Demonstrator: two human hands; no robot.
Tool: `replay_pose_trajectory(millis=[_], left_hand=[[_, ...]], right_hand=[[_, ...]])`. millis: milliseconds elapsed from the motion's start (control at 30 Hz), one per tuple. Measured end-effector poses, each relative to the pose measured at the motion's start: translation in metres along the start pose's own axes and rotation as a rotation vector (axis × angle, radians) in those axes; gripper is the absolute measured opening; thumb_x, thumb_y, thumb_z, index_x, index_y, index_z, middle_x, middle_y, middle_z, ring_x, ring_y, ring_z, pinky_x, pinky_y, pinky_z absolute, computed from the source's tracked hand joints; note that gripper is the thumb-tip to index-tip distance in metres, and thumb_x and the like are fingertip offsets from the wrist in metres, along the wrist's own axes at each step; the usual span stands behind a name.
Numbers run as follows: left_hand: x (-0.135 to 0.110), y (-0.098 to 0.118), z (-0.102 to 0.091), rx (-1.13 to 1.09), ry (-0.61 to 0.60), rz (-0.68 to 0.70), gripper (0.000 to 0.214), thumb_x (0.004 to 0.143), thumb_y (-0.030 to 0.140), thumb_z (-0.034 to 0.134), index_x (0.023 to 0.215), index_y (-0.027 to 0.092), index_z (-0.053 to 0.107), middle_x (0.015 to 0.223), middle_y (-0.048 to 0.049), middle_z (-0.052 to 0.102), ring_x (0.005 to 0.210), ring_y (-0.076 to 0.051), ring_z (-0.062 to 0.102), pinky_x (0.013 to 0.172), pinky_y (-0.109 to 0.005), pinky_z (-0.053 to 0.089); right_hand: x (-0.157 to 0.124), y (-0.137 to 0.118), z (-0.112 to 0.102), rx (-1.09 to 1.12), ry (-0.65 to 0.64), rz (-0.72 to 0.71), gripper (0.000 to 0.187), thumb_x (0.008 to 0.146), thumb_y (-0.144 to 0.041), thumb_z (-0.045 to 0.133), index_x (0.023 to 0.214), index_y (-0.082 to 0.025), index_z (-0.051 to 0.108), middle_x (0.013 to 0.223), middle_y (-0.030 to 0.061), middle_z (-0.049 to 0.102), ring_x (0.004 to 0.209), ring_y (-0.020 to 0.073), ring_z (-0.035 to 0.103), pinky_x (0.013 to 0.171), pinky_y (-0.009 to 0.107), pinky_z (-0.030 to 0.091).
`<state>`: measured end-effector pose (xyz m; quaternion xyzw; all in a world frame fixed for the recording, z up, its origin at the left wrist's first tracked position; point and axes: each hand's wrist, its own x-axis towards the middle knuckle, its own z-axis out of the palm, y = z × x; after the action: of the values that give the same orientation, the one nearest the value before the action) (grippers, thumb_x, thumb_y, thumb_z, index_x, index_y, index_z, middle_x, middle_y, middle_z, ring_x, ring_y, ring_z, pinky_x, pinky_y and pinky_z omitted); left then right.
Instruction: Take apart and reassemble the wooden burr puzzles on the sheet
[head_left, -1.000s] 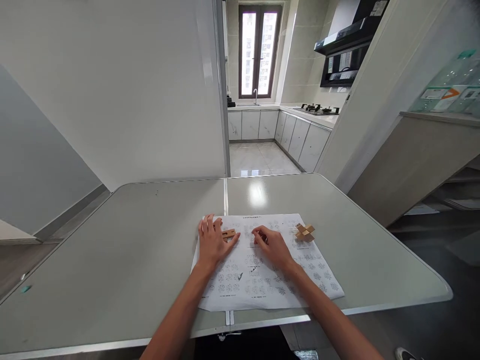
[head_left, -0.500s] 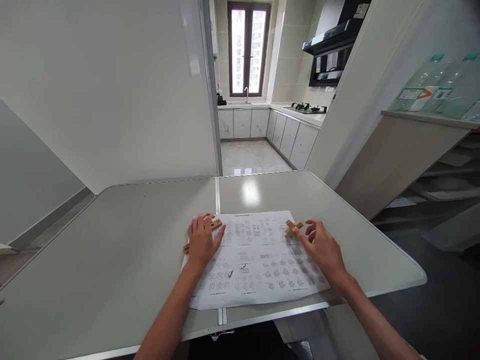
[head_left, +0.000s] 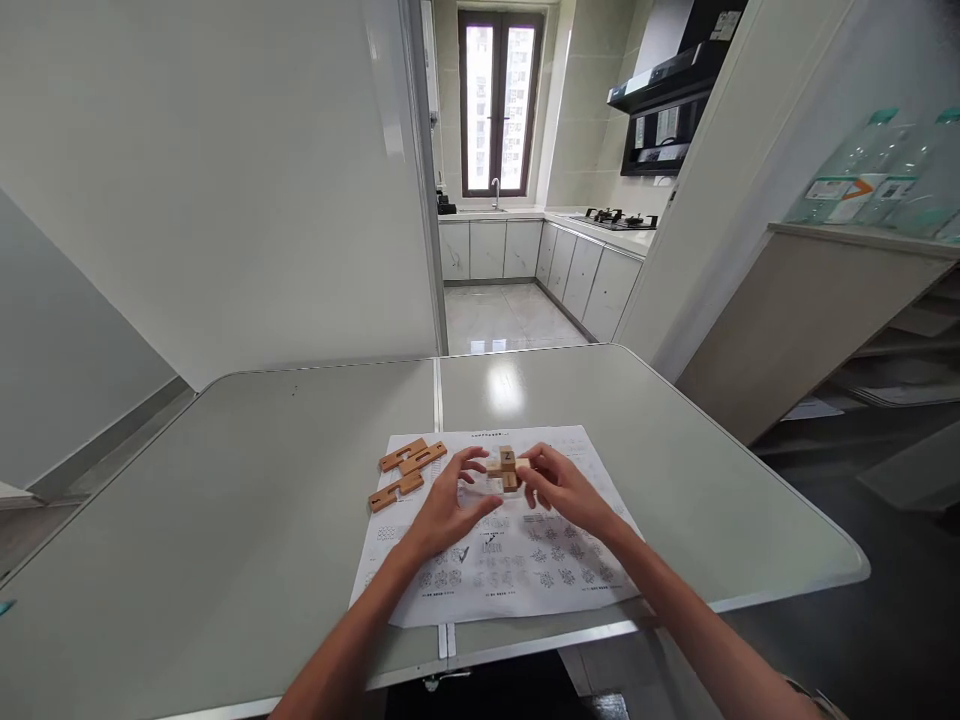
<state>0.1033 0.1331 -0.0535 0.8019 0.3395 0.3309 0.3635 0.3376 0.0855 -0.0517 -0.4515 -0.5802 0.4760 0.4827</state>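
A partly joined wooden burr puzzle (head_left: 508, 460) shows a dark mark on its upper block, over the middle of a printed sheet (head_left: 502, 590). My right hand (head_left: 564, 490) pinches it from the right, thumb and fingers at its side. From the left, my left hand (head_left: 450, 505) reaches toward it with thumb and fingers spread; a gap shows between them and the puzzle. Several loose notched wooden pieces (head_left: 397, 490) lie at the sheet's upper left, just beyond my left hand.
The sheet of printed diagrams lies on a pale folding table (head_left: 300, 520) with a centre seam. A white wall (head_left: 300, 200) rises behind the left half. Plastic bottles (head_left: 847, 185) stand on a cabinet at the right, and a kitchen counter (head_left: 510, 215) is beyond the doorway.
My right hand has brought the burr puzzle from the sheet's right side to its middle. My left hand has come off the loose pieces and moved right, uncovering them.
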Motion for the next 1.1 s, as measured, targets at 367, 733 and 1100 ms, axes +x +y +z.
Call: replay_pose_trajectory(millis=[367, 733, 1100], left_hand=[[0.001, -0.003, -0.002, -0.141, 0.063, -0.081, 0.058, 0.084, 0.042, 0.083, 0.135, 0.027, 0.06, 0.133, -0.0072, 0.07, 0.119, -0.027, 0.066, 0.108, -0.045, 0.05], [-0.001, 0.005, -0.006, -0.263, -0.033, -0.059, 0.061, 0.078, 0.038, 0.089, 0.134, 0.031, 0.065, 0.133, -0.0061, 0.071, 0.126, -0.03, 0.064, 0.112, -0.045, 0.047], [-0.001, 0.004, 0.003, -0.183, 0.028, -0.081, 0.059, 0.077, 0.042, 0.089, 0.129, 0.028, 0.066, 0.126, -0.0071, 0.074, 0.116, -0.03, 0.066, 0.107, -0.047, 0.049]], right_hand=[[0.021, 0.021, 0.02, 0.299, -0.228, 0.074, 0.043, 0.092, -0.062, 0.071, 0.098, -0.021, 0.059, 0.079, -0.0002, 0.068, 0.06, 0.0115, 0.058, 0.053, 0.024, 0.04], [0.018, 0.018, 0.015, 0.236, -0.355, 0.075, 0.037, 0.091, -0.051, 0.076, 0.108, -0.018, 0.072, 0.086, 0.0025, 0.068, 0.07, 0.0138, 0.06, 0.062, 0.026, 0.048], [0.018, 0.02, 0.024, 0.246, -0.095, 0.063, 0.041, 0.076, -0.048, 0.086, 0.082, -0.022, 0.054, 0.074, -0.0046, 0.058, 0.058, 0.0107, 0.046, 0.055, 0.025, 0.037]])
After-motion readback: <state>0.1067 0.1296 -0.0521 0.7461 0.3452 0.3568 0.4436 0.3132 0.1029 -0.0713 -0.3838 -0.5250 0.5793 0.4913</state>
